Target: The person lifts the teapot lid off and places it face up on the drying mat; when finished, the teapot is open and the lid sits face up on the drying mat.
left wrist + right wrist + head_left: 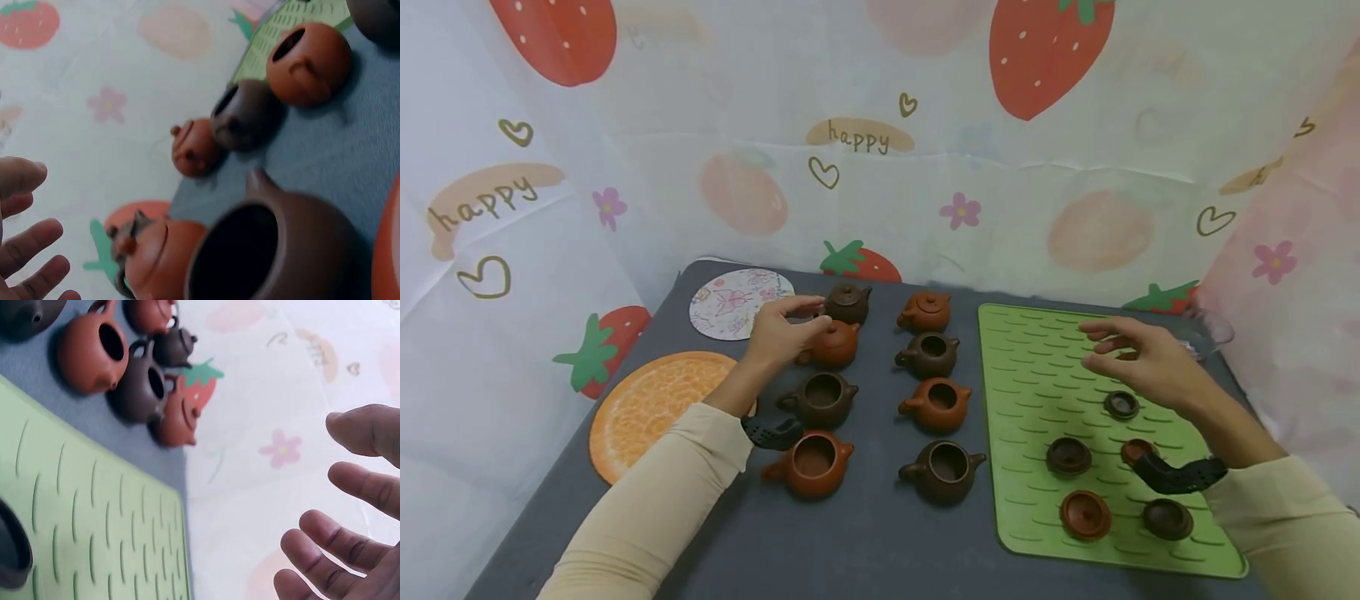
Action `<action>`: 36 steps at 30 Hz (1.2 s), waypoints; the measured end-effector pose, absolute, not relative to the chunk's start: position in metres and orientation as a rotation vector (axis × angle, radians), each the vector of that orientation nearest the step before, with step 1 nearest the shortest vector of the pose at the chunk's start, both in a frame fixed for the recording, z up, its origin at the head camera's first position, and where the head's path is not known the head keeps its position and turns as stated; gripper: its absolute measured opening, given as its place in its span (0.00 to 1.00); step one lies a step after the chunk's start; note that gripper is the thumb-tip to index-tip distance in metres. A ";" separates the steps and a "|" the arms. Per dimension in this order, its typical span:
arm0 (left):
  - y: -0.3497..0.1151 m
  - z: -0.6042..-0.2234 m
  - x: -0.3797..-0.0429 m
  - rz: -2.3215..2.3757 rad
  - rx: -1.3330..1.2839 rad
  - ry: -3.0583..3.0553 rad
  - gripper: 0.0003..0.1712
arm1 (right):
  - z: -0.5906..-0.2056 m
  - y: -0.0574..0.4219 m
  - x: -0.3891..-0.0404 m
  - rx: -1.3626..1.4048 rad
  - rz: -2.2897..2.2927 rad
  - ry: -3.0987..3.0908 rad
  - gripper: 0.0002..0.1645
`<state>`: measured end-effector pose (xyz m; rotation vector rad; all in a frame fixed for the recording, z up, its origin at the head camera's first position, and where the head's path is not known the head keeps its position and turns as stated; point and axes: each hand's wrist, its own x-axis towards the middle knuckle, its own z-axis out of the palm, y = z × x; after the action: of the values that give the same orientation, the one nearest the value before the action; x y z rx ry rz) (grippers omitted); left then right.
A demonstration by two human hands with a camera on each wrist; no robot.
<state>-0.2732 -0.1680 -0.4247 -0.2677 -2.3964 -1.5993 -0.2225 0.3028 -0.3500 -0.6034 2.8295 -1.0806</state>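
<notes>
My left hand (780,335) hovers with spread fingers and thumb beside a reddish clay teapot (837,346) that wears its lid. In the left wrist view its fingers (34,240) hold nothing. Behind that pot stands a dark lidded teapot (847,307); in front are a dark lidless teapot (842,410) and a reddish lidless one (816,483). My right hand (1150,358), fingers loosely bent and apart, is raised over the green mat (1022,358). Below it lie several teapot lids, among them a small dark lid (1122,405) and a reddish lid (1086,515).
A second column of teapots stands mid-table: a reddish lidded pot (925,312) at the back, lidless ones in front, such as a dark pot (942,492). An orange round mat (655,408) and a patterned disc (730,304) lie left. A clear object (1213,329) sits at back right.
</notes>
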 end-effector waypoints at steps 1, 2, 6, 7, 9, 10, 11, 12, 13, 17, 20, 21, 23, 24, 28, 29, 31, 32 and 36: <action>-0.171 -0.428 -0.274 -1.593 -0.258 -2.403 0.20 | -0.349 0.301 -0.222 -0.609 -1.086 2.826 0.27; -0.173 -0.431 -0.275 -1.594 -0.244 -2.408 0.20 | -0.348 0.299 -0.221 -0.612 -1.095 2.819 0.27; -0.181 -0.439 -0.276 -1.626 -0.204 -2.420 0.20 | -0.345 0.290 -0.220 -0.635 -1.128 2.794 0.27; -0.182 -0.442 -0.276 -1.638 -0.187 -2.428 0.20 | -0.344 0.288 -0.220 -0.645 -1.133 2.792 0.26; -0.185 -0.446 -0.276 -1.664 -0.152 -2.451 0.21 | -0.344 0.284 -0.220 -0.662 -1.143 2.781 0.26; -0.187 -0.449 -0.276 -1.675 -0.126 -2.474 0.21 | -0.343 0.282 -0.220 -0.670 -1.149 2.777 0.26; -0.188 -0.451 -0.276 -1.686 -0.097 -2.498 0.22 | -0.343 0.280 -0.220 -0.675 -1.155 2.771 0.26; -0.190 -0.454 -0.276 -1.703 -0.067 -2.519 0.23 | -0.343 0.278 -0.221 -0.679 -1.162 2.763 0.26; -0.192 -0.458 -0.276 -1.715 -0.036 -2.545 0.24 | -0.343 0.276 -0.221 -0.686 -1.169 2.754 0.26; -0.198 -0.471 -0.277 -1.755 0.046 -2.636 0.25 | -0.342 0.267 -0.222 -0.706 -1.187 2.741 0.26; -0.203 -0.478 -0.276 -1.742 0.057 -2.681 0.24 | -0.341 0.260 -0.223 -0.735 -1.197 2.741 0.25; -0.204 -0.480 -0.275 -1.729 0.061 -2.693 0.23 | -0.341 0.257 -0.224 -0.743 -1.201 2.741 0.25; -0.207 -0.482 -0.275 -1.715 0.066 -2.709 0.22 | -0.340 0.253 -0.225 -0.764 -1.214 2.729 0.24; -0.209 -0.483 -0.275 -1.707 0.065 -2.717 0.22 | -0.340 0.250 -0.225 -0.769 -1.219 2.720 0.24; -0.212 -0.488 -0.276 -1.677 0.101 -2.757 0.21 | -0.340 0.243 -0.226 -0.768 -1.227 2.685 0.25; -0.213 -0.489 -0.276 -1.674 0.116 -2.763 0.22 | -0.340 0.241 -0.227 -0.759 -1.231 2.672 0.25; -0.213 -0.492 -0.277 -1.682 0.142 -2.764 0.21 | -0.341 0.237 -0.229 -0.748 -1.240 2.649 0.25; -0.213 -0.493 -0.276 -1.701 0.164 -2.761 0.22 | -0.341 0.235 -0.230 -0.746 -1.242 2.642 0.25; -0.213 -0.496 -0.276 -1.741 0.188 -2.737 0.21 | -0.344 0.227 -0.235 -0.751 -1.262 2.619 0.25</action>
<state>-0.2763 -0.2133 -0.4957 0.1876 -2.7374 -1.7412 -0.2353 0.2269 -0.3436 -0.7506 2.6191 -1.2622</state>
